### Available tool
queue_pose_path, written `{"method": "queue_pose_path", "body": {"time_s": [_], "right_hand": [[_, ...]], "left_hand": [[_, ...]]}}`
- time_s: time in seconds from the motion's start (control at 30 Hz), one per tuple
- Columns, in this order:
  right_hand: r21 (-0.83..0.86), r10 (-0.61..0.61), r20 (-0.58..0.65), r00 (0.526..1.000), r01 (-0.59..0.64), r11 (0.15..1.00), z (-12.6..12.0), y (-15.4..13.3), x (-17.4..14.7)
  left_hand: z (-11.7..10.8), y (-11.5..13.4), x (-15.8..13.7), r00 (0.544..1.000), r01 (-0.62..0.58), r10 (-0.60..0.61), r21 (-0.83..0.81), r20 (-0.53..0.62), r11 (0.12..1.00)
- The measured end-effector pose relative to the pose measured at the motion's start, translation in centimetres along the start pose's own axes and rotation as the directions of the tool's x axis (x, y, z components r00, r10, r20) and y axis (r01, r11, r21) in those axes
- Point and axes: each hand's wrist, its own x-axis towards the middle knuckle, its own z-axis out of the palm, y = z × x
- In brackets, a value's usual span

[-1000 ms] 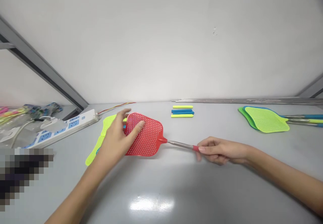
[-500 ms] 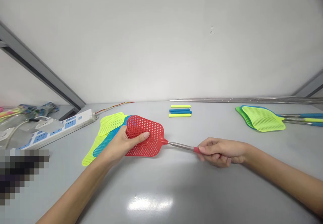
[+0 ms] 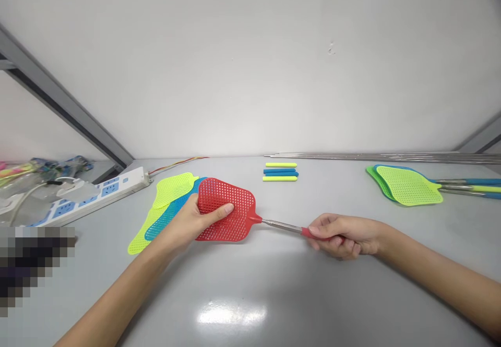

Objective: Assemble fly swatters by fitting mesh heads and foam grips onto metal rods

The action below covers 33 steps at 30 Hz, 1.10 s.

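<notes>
A red fly swatter (image 3: 242, 214) with a perforated head, a metal shaft and a red grip lies across the middle, held at both ends. My left hand (image 3: 195, 222) is closed on its head, thumb on top and fingers hidden beneath. Around the red grip, my right hand (image 3: 338, 235) is closed with the thumb along it. Partly under my left hand and the red head are loose swatter heads: a blue one (image 3: 166, 216), a yellow-green one (image 3: 175, 186) behind it, and more yellow-green mesh at the lower left.
Several yellow and blue handle grips (image 3: 279, 178) lie at the back centre. Thin metal rods (image 3: 376, 156) run along the wall. Swatters with handles (image 3: 415, 186) are stacked at right. A white power strip (image 3: 117, 189) with plugs and bagged items stands at left.
My right hand's fingers have loosened slightly, so more of the red grip shows beneath the thumb. My left hand keeps its hold on the red head. The view has shifted slightly.
</notes>
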Motion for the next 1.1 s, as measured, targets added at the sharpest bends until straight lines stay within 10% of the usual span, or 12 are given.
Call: {"method": "queue_pose_path", "body": {"time_s": [1.1], "right_hand": [[-0.251, -0.100, -0.120, 0.988, 0.067, 0.966, 0.9, -0.3, 0.1]], "left_hand": [[-1.2, -0.5, 0.8, 0.960, 0.193, -0.152, -0.161, 0.237, 0.968]]}}
